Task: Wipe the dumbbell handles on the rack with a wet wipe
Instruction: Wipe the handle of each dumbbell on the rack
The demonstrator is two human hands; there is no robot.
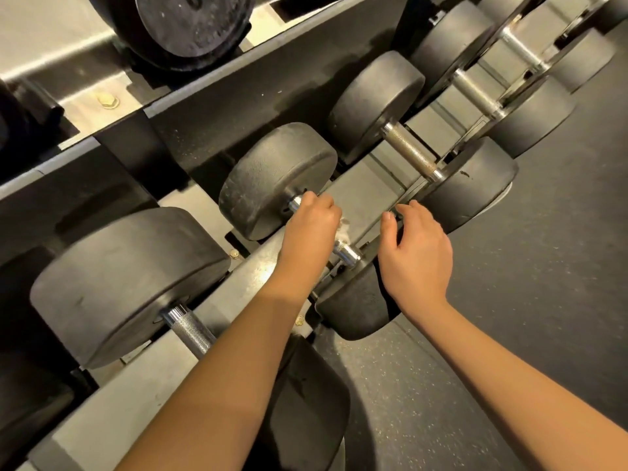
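A row of black dumbbells with chrome knurled handles lies on the grey rack (360, 185). My left hand (311, 229) is wrapped around the handle (346, 253) of the middle dumbbell (275, 178), with a white wet wipe (341, 229) showing at the edge of its fingers. Most of that handle is hidden under the hand. My right hand (416, 253) rests with fingers spread on the near head (353, 300) of the same dumbbell, holding nothing.
A larger dumbbell (129, 283) lies to the left with its handle (188, 329) bare. More dumbbells (377, 103) run off to the upper right. Weight plates (190, 25) sit on the shelf above. Dark speckled rubber floor (509, 334) lies to the right.
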